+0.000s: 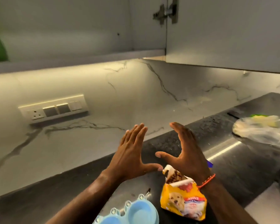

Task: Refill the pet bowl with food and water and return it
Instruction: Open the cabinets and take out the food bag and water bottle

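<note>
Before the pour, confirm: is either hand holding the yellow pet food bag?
No. Both the left hand and right hand are raised open above the counter, while the pet food bag stands untouched below.

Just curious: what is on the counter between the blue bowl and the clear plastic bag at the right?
In the head view, the opened yellow pet-food pouch stands there beside the blue double bowl.

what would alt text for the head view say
Two open, empty hands, left hand and right hand, are raised over a dark kitchen counter. Below them stand an opened yellow pet food bag and a blue pet bowl.
</note>
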